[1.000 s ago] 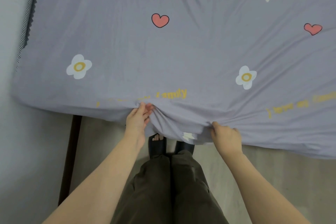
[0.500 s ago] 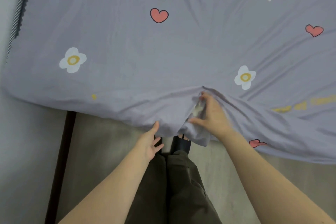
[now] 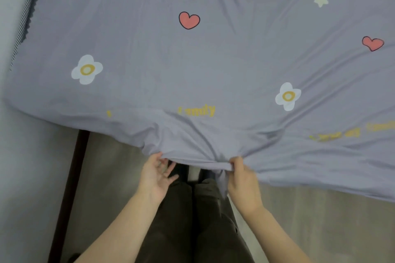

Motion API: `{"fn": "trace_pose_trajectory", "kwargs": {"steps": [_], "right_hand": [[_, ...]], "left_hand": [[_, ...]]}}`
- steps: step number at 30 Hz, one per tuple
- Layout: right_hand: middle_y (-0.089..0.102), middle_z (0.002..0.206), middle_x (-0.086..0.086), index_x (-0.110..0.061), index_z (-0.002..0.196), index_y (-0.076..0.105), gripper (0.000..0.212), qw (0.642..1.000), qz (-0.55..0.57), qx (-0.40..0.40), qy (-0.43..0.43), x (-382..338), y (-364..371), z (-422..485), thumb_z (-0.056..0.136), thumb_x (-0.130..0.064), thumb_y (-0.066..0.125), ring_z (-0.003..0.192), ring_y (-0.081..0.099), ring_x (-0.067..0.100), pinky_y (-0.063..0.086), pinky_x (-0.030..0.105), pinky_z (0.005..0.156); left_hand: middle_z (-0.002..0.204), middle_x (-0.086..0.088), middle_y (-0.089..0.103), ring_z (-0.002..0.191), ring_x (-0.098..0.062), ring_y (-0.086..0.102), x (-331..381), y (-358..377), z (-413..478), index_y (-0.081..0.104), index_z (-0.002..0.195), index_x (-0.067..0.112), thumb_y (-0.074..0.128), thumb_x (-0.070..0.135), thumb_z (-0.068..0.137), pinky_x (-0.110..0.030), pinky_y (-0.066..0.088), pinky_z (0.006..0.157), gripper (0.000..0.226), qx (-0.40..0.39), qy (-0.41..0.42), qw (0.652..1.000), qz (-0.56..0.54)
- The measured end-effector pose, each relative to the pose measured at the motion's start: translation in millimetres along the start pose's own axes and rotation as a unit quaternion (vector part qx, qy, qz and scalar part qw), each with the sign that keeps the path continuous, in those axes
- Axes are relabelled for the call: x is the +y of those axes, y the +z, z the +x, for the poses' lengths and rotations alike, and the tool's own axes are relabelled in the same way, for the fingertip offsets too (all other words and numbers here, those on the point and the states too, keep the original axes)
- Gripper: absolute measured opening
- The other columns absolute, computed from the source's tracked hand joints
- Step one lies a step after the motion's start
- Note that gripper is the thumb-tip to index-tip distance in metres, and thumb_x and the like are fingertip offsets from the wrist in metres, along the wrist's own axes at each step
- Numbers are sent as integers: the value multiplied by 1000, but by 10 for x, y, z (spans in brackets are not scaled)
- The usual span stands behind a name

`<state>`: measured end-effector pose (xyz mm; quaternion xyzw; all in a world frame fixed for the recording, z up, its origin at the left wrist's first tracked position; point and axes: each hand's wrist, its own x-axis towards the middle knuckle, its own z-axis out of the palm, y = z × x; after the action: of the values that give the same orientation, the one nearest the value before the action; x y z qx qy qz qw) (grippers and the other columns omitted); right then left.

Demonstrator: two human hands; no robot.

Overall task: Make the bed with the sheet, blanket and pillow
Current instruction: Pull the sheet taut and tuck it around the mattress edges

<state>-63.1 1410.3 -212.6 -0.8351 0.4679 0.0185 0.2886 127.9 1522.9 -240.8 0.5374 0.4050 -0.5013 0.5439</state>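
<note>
Beige floor [image 3: 320, 220] runs under the bed's near edge, where a lilac sheet [image 3: 192, 66] (printed with hearts, flowers and stars) lies spread across the mattress and hangs over the side. The right hand [image 3: 243, 179] has its grip clenched on a bunched fold of the hem. The left hand [image 3: 158, 175] sits palm-up just below the hem, grip released, fingers loose.
</note>
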Motion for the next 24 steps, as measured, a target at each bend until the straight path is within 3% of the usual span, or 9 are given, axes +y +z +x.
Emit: {"fn": "trace_pose_trajectory", "kwargs": {"steps": [4,6,8,11,15,17,19,21,24], "right_hand": [[54,58,-4,-33,86,38,20,968,179,-113,134,-36,-50,-202,98,-20,49,58,57,9,36,24,50],[55,61,-5,-31,82,39,22,953,217,-134,166,39,-89,-134,98,-20,49,59,55,3,40,15,54],[61,72,-3,-27,87,46,14,942,225,-178,177,130,-134,0,99,-21,48,70,58,8,40,9,58],[66,93,0,-23,100,57,13,931,186,-270,162,191,-169,210,101,-26,45,89,60,16,39,4,67],[66,116,-9,-31,118,64,42,930,166,-297,136,77,-228,365,95,-56,39,112,59,12,38,19,86],[60,126,-17,-47,125,54,66,930,106,-337,102,34,-247,364,74,-85,36,118,55,9,38,24,88],[50,136,-20,-55,136,33,94,912,11,-407,46,-24,-220,313,52,-95,46,124,50,11,40,28,90],[52,137,-13,-50,142,25,94,898,-90,-431,-23,-45,-123,232,59,-75,60,122,53,18,45,30,89],[66,106,-2,-35,114,54,38,925,-136,-349,-72,-45,29,156,77,-36,50,98,63,26,41,29,66]], "left_hand": [[127,-8,46,122,-42,49,-252,-98,-53,47,120,21,56,64,82,-72,29,101,58,-4,-62,990,-127],[122,-12,45,114,-42,53,-335,-62,-92,36,123,29,64,68,73,-65,42,96,69,-8,-83,984,-156],[121,-13,51,105,-32,60,-333,10,-123,44,124,17,70,64,70,-48,53,85,76,-32,-77,981,-174],[114,-10,70,93,-23,72,-178,135,-127,61,119,11,70,58,76,-34,56,76,65,-61,-24,990,-122],[115,-9,71,108,-28,66,29,197,-127,66,119,16,76,37,77,-44,50,98,49,-44,-23,997,-62],[116,-11,70,109,-30,65,79,104,-132,65,121,14,72,29,78,-46,48,100,46,-6,1,998,-61],[114,-12,70,103,-29,66,114,-57,-159,64,121,12,65,20,80,-44,52,91,42,10,30,996,-83],[117,-12,69,100,-28,68,116,-222,-188,69,113,12,59,12,78,-41,53,85,36,-12,51,991,-126],[119,-10,69,99,-26,70,81,-386,-201,78,95,15,60,12,79,-43,53,88,24,-32,79,973,-215]]}}
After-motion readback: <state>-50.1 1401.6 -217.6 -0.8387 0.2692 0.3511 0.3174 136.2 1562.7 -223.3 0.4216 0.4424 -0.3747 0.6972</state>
